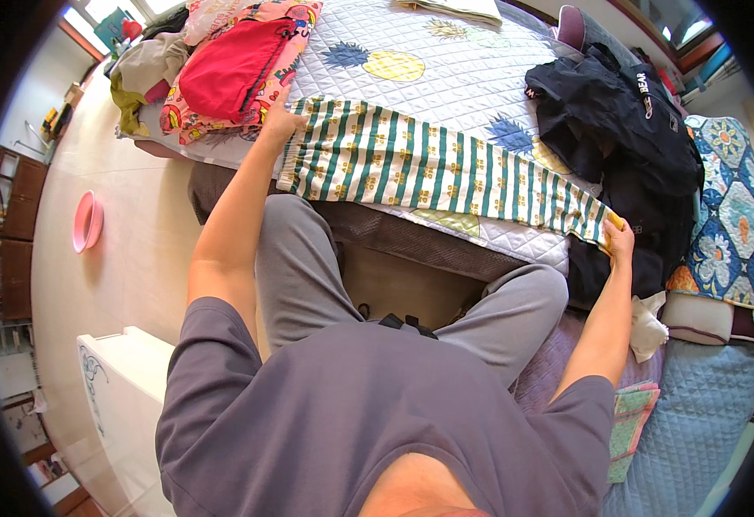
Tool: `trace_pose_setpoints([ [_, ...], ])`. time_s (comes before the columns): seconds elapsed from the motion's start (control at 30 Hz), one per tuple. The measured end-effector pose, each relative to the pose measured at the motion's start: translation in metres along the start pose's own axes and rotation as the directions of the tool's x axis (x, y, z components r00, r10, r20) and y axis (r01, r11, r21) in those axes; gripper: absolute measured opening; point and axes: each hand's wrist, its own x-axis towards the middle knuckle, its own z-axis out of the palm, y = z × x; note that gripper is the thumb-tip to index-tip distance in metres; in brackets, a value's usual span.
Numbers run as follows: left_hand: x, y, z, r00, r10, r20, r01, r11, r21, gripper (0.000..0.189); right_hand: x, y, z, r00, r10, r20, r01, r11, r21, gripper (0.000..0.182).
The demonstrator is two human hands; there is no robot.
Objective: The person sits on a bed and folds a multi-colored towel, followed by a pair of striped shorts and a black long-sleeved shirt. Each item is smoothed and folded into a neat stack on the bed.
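Note:
A pair of green-and-white striped trousers (415, 165), laid lengthwise as one narrow band, stretches between my two hands over a quilted cover with pineapple prints (480, 84). My left hand (281, 123) grips the wide, gathered waist end. At the narrow cuff end, trimmed in yellow, my right hand (621, 238) pinches the cloth. Close beyond my left hand lies a red drawstring garment (235, 68) on a pink printed cloth (183, 113). Black clothing (616, 116) is heaped near my right hand.
A pink basin (87, 221) sits on the floor at the left. Nearer me stands a white cabinet (128, 388). On the right are a blue quilted seat cover (706, 413), a patterned quilt (725, 213) and a folded pink-and-green cloth (632, 423). Crumpled clothes (151, 64) lie far left.

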Motion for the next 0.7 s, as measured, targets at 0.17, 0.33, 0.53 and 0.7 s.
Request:
trace_pose_setpoints([
  [0.17,-0.028,0.025,-0.004,0.986,0.138,0.09,-0.154,0.966,0.206,0.058,-0.003,0.006,-0.002,0.999,0.005,-0.041,-0.005,1.0,-0.015,0.025],
  [0.33,-0.101,0.051,-0.019,0.855,0.515,0.058,-0.497,0.782,0.375,0.034,-0.001,0.014,-0.003,0.999,0.018,-0.043,-0.016,0.999,0.049,0.023],
  [0.53,-0.123,0.054,-0.033,0.887,0.46,0.035,-0.448,0.84,0.305,0.024,0.003,0.017,-0.001,0.999,0.04,-0.032,-0.039,0.998,0.044,0.025],
  [0.7,-0.056,0.026,-0.039,0.885,0.462,0.059,-0.462,0.858,0.222,0.02,0.01,0.023,-0.004,0.999,0.044,-0.024,-0.042,0.996,0.072,0.024],
])
